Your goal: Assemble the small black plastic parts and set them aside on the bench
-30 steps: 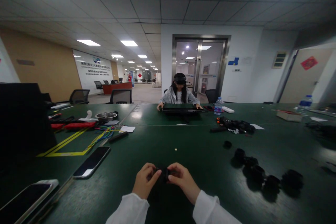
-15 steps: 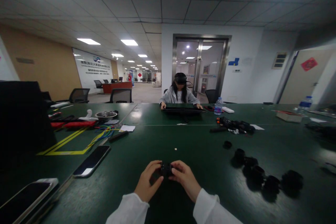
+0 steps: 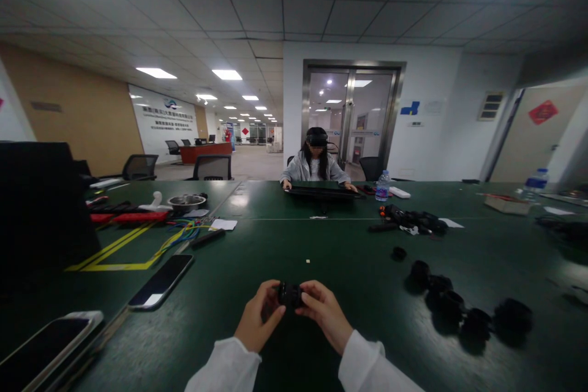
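Between my hands, just above the green table, is a small black ribbed cylinder [image 3: 290, 295] that looks like a camera lens. My left hand [image 3: 258, 317] pinches its left end, index finger at the top and thumb lower down. At the other end my right hand [image 3: 327, 313] grips it between thumb and fingertips. The fingers partly cover both ends. Several similar black cylinders stand to the right, among them a larger one [image 3: 512, 321] and a small flat one [image 3: 399, 253].
A green table [image 3: 229, 318] spans the view. At left lie a phone [image 3: 162, 282], another phone [image 3: 43, 352] and coloured wires [image 3: 179, 236]. Across the table a person [image 3: 316, 162] holds a flat black panel [image 3: 321, 192]. A water bottle [image 3: 382, 186] stands beyond black gear [image 3: 413, 219].
The black cylinder has turned or shifted slightly in my fingers, its left end showing a little more. My hands stay in nearly the same place.
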Available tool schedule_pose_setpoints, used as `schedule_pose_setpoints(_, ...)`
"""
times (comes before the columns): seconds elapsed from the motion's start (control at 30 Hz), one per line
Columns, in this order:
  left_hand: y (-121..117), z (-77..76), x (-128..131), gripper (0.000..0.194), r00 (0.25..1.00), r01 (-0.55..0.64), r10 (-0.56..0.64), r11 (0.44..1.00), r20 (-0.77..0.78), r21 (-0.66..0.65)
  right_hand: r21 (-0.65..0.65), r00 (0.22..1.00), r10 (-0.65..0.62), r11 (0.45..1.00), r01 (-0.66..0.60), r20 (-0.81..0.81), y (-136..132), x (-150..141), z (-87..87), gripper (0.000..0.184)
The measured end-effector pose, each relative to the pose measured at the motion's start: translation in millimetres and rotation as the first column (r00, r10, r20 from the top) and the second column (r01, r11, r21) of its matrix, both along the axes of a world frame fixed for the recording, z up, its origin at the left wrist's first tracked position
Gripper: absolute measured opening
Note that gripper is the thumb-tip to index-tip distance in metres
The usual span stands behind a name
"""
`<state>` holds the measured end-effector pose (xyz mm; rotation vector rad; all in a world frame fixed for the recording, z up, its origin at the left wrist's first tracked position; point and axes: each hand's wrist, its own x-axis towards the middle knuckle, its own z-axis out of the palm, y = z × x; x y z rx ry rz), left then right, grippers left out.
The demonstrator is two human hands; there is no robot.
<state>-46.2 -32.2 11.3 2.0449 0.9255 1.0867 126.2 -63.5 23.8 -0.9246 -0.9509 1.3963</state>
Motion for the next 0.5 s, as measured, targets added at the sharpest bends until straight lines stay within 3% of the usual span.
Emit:
schedule_pose_setpoints(0.1,1.4,-2.2,-2.1,0.048,0.999,0.039,-0.039,0.999,-0.020,0.038,0.002,1.000,-0.001,1.000,0.001,0.000,0.1,0.3,0.6,0.026)
schedule_pose_setpoints(0.27,3.0,-1.6,-1.0,0.037,0.995,0.025,-0.022,0.999,-0.093,0.028,0.007,1.000,0.018,1.000,-0.018,0.000,0.2,1.0,1.3,0.027)
schedule_pose_setpoints(0.4,2.8,3.9,0.1,0.022,0.995,-0.088,0.093,0.988,-0.036,0.130,0.033,0.999,0.045,0.998,-0.046,0.021,0.5,0.8,-2.0,0.028)
schedule_pose_setpoints(0.5,3.3,6.5,-1.5,0.026,0.990,-0.138,0.141,0.979,-0.007,0.150,0.052,0.995,0.087,0.995,-0.090,0.047,0.2,0.0,-5.2,0.028)
